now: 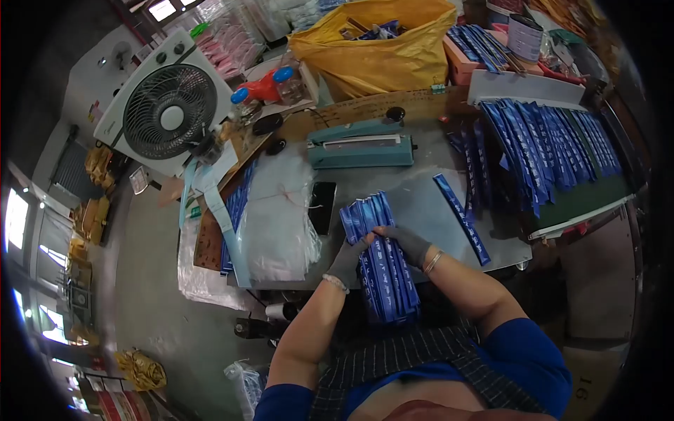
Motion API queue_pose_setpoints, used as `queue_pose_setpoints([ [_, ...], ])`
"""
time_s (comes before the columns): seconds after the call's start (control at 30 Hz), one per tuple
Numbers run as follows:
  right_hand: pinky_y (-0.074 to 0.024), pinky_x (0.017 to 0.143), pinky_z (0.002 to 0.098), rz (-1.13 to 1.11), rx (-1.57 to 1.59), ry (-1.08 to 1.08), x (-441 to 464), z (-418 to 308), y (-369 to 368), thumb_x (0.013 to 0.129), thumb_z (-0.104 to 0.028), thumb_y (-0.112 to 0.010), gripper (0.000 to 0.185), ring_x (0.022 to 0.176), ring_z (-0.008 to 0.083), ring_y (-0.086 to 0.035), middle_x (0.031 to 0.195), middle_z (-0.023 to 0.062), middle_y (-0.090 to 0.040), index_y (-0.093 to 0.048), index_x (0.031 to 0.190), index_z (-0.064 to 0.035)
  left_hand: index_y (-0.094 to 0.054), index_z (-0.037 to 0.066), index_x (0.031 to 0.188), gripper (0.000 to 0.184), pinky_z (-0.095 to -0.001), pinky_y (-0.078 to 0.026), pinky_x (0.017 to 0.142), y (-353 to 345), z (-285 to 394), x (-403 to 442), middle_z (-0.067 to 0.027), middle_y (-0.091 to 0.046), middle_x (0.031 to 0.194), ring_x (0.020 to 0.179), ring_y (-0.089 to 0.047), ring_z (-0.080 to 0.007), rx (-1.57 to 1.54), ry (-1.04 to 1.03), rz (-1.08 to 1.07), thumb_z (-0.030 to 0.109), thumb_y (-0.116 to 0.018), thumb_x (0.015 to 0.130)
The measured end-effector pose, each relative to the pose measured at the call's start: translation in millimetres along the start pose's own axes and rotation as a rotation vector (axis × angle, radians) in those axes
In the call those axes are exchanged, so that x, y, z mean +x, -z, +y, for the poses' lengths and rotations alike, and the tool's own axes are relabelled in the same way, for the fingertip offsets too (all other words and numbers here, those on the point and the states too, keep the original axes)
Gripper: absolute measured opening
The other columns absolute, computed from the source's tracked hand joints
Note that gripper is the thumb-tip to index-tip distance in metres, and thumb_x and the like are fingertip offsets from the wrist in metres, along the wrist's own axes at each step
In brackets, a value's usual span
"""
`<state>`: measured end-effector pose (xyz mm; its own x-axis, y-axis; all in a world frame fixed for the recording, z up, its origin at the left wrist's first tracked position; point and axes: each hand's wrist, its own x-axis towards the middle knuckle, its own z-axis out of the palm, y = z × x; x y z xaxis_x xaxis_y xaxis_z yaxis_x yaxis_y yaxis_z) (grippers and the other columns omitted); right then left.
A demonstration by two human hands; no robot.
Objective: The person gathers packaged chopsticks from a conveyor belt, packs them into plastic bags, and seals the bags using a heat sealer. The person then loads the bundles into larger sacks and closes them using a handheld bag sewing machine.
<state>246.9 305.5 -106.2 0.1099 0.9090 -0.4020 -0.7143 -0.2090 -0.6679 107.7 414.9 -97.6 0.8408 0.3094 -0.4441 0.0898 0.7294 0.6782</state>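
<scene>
A bundle of long, narrow blue packets [387, 284] with white printing is between my two gloved hands, over the table's front edge. My left hand [349, 257] is closed on the bundle's left side. From the right, my right hand [406, 245] grips it too, its thumb near the left one on top. A single blue packet [461, 219] lies to the right of my right hand. Left of the bundle are a dark phone [322, 208] and a stack of clear plastic bags [277, 217]. The undersides of the bundle and my fingers below it are hidden.
A teal bag sealer [361, 149] stands behind the bundle. Rows of blue packets [554, 144] fill a tray at the right. A large yellow sack [372, 59] is at the back, and a box fan [170, 112] stands at the left.
</scene>
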Motion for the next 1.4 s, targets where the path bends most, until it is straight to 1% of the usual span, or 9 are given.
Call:
queue_pose_setpoints([
  [0.13, -0.0525, 0.078, 0.0262, 0.027, -0.042, 0.034, -11, -8, -22, 0.086, -0.03, -0.063, 0.039, 0.087, 0.0126, -0.063, 0.099, 0.0038, -0.064, -0.057, 0.115, -0.0041, -0.047, 0.014, 0.126, 0.051, -0.042, -0.055, 0.08, 9, 1, 5, -0.0061, -0.061, 0.107, 0.096, -0.063, -0.0227, -0.07, -0.044, -0.089, 0.021, -0.071, 0.082],
  [0.3, -0.0342, 0.105, 0.0363, -0.201, -0.25, 0.77, -78, -78, -114, 0.063, -0.014, -0.085, 0.118, 0.125, 0.0218, -0.041, 0.137, 0.0108, -0.039, -0.004, 0.148, -0.0064, -0.028, 0.006, 0.137, 0.089, -0.0353, -0.042, 0.1, -63, 68, -69, -0.009, -0.047, 0.129, 0.119, -0.049, -0.0205, 0.33, -0.768, -0.248, 0.014, -0.084, 0.068],
  [0.47, -0.0218, 0.111, 0.0396, -0.285, -0.666, 1.046, -54, -81, -91, 0.052, -0.028, -0.092, 0.144, 0.138, 0.0276, -0.023, 0.152, 0.016, -0.014, 0.014, 0.148, -0.0091, 0.01, 0.012, 0.148, 0.134, -0.0363, -0.034, 0.106, -36, 73, -57, -0.0107, -0.028, 0.145, 0.133, -0.034, -0.0233, 0.38, -0.731, -0.451, 0.009, -0.088, 0.058],
  [0.6, -0.0302, 0.107, 0.0342, -0.127, -1.058, 1.011, -43, -96, -93, 0.064, -0.032, -0.085, 0.101, 0.127, 0.0251, -0.043, 0.138, 0.0156, -0.043, -0.03, 0.144, -0.0056, 0.01, 0.011, 0.149, 0.134, -0.0332, -0.028, 0.109, -20, 71, -29, -0.011, -0.023, 0.148, 0.135, -0.03, -0.0206, 0.521, -0.724, -0.464, 0.012, -0.088, 0.058],
  [0.7, -0.0403, 0.099, 0.0291, -0.258, -0.567, 0.861, -37, -93, -119, 0.069, -0.017, -0.079, 0.077, 0.114, 0.016, -0.051, 0.126, 0.0093, -0.053, -0.043, 0.135, -0.0043, 0.0, 0.009, 0.149, 0.122, -0.0335, -0.03, 0.108, -17, 76, -24, -0.0101, -0.032, 0.142, 0.13, -0.035, -0.0199, 0.543, -0.738, -0.408, 0.017, -0.087, 0.064],
  [0.9, -0.0447, 0.091, 0.0282, 0.106, -0.394, 0.532, -62, -57, -123, 0.083, -0.025, -0.065, 0.054, 0.101, 0.0142, -0.056, 0.111, 0.0069, -0.058, -0.045, 0.128, -0.0043, -0.05, 0.003, 0.124, 0.048, -0.0307, -0.051, 0.086, -41, 66, -95, -0.0081, -0.062, 0.105, 0.095, -0.063, -0.0182, 0.118, -0.183, -0.254, 0.015, -0.066, 0.08],
  [1.17, -0.0429, 0.094, 0.0313, -0.651, -0.539, 0.144, 17, -83, -89, 0.077, -0.033, -0.063, 0.056, 0.1, 0.0215, -0.06, 0.111, 0.0142, -0.062, -0.058, 0.118, 0.0038, -0.045, 0.001, 0.127, 0.065, -0.0332, -0.051, 0.088, -4, 9, -71, -0.0123, -0.059, 0.114, 0.1, -0.062, -0.0208, -0.182, -0.088, -0.406, 0.039, -0.069, 0.08],
  [1.33, -0.0461, 0.087, 0.0303, -0.569, -0.415, 0.121, 22, -62, -85, 0.078, -0.024, -0.062, 0.028, 0.093, 0.0223, -0.061, 0.099, 0.0145, -0.063, -0.062, 0.091, 0.001, -0.057, 0.003, 0.115, 0.054, -0.0346, -0.041, 0.097, 96, 74, -110, -0.01, -0.06, 0.112, 0.11, -0.055, -0.0221, 0.806, -0.198, -0.075, 0.032, -0.077, 0.074],
  [1.4, -0.0459, 0.088, 0.0323, -0.562, -0.417, 0.126, 29, -58, -79, 0.078, -0.024, -0.061, 0.027, 0.094, 0.0248, -0.061, 0.098, 0.0164, -0.063, -0.06, 0.088, 0.0009, -0.06, 0.004, 0.108, 0.044, -0.0374, -0.045, 0.087, 161, 100, -121, -0.0103, -0.06, 0.107, 0.103, -0.057, -0.0283, 1.75, -0.547, 0.348, 0.02, -0.077, 0.071],
])
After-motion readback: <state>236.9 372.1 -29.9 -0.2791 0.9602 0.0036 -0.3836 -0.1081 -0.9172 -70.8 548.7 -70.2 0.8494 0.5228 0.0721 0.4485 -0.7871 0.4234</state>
